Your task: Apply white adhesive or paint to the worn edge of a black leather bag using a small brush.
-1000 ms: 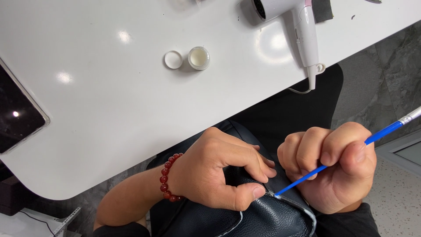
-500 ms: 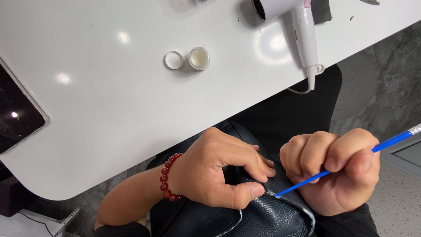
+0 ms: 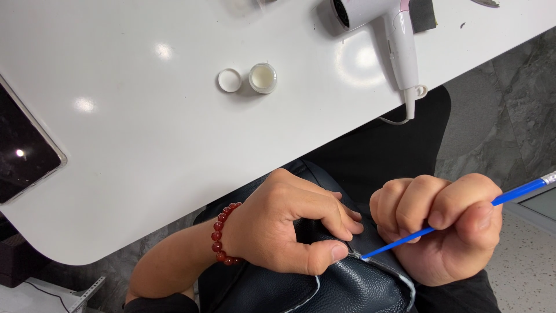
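A dark blue pebbled-leather bag [image 3: 324,287] is held on the lap while its pale edge is touched with a thin blue-handled brush [image 3: 463,217].

The bag's rim is pinched closed by the left hand [image 3: 289,232], which wears a red bead bracelet [image 3: 223,235]; the brush is gripped in the closed right hand [image 3: 446,232], tip on the seam. The edge beside the tip looks coated; how much remains is hidden. On the white table [image 3: 145,162] are seen a small open jar [image 3: 263,77], its lid [image 3: 230,80] and a white hair dryer [image 3: 385,29], well apart from the work.

A white table [image 3: 145,145] carries a hair dryer [image 3: 394,35], open jar [image 3: 263,77], lid [image 3: 229,80] and tablet [image 3: 23,150].
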